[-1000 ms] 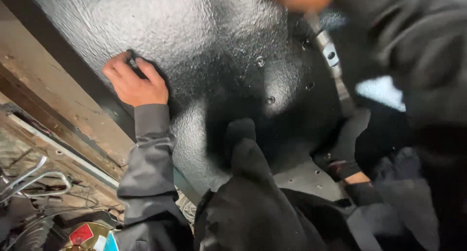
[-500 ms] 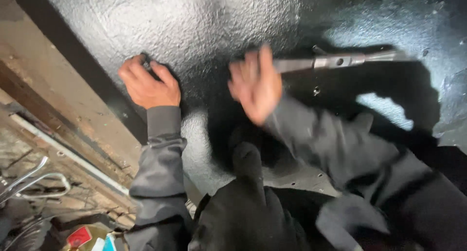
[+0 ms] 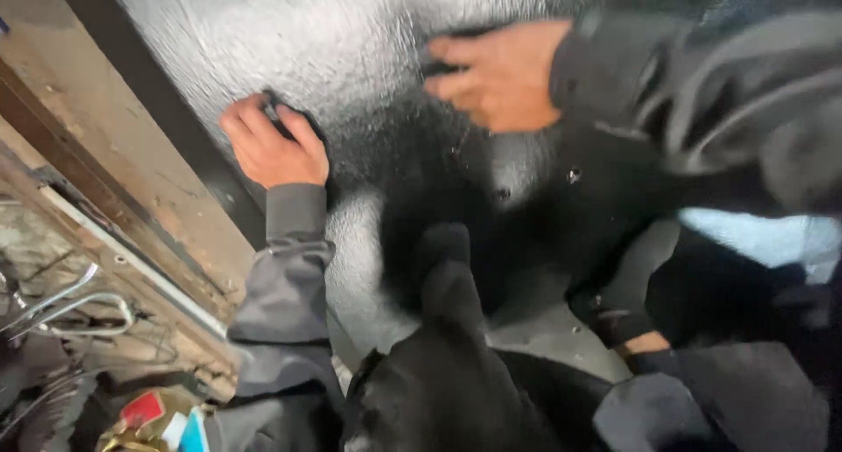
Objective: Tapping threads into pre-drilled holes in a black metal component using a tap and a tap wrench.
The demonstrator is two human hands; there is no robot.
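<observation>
- While the silvery textured panel point(image 3: 351, 49) fills the upper part of the view, the left hand point(image 3: 274, 145) is pressed flat against it near its left edge.
- A small dark object point(image 3: 274, 112) is seen under the left fingertips, against the panel; what it is cannot be told.
- The left fingers are curled together over that object, so the hand is taken to be clamped on it.
- The right hand point(image 3: 500, 75) is laid against the panel further right, well apart from the left hand, and is blurred.
- The right fingers are pointed leftward and held close together; a dark shape by the fingertips is too smeared to tell whether anything is gripped.
- Both forearms are covered by grey sleeves point(image 3: 285, 277).
- A wooden beam point(image 3: 114, 163) is seen running diagonally just left of the panel, and bent metal wires point(image 3: 66, 307) are seen lower left.
</observation>
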